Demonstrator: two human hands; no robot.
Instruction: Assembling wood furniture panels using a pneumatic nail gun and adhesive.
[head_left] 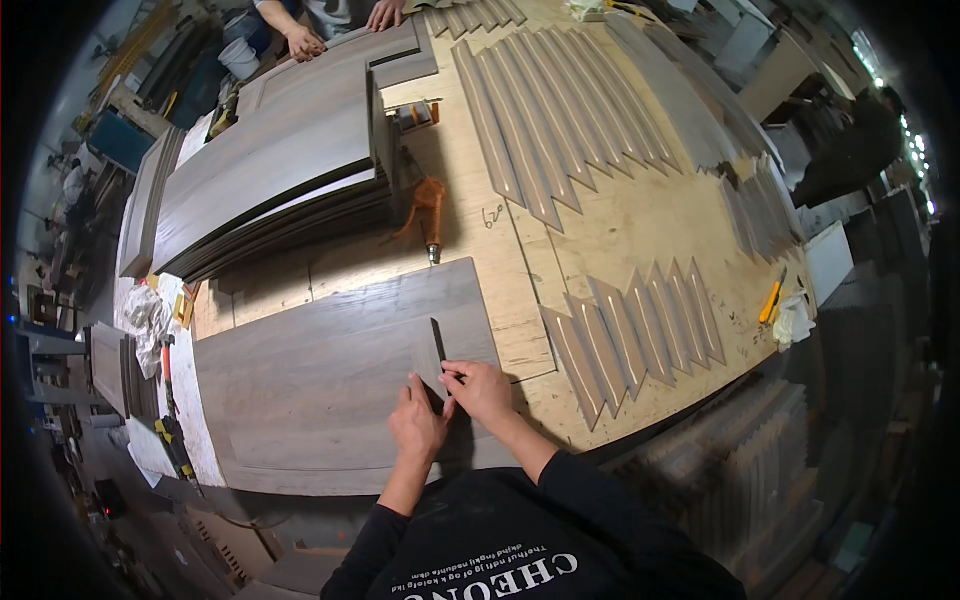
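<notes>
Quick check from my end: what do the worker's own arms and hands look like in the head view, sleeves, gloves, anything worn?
Both arms come in from the lower edge in long black sleeves that end at the wrists. The left hand and right hand are bare: no gloves, and no watch or ring that I can make out. The black top carries pale printed lettering across the chest.

I am looking down at a tabletop (620, 240) with a large panel (330, 380) lying at its near edge, and my left hand (418, 425) and right hand (482, 390) are resting side by side on that panel's near right part, a thin strip (438, 342) standing just behind them. A stack of panels (290, 170) is lying farther back on the left, with a power drill (425, 215) sitting just right of it. Pointed slats (640, 335) are lying in a row to my right, more slats (560, 120) spreading behind them. Another person's hands (305, 42) are resting on the stack's far end.
</notes>
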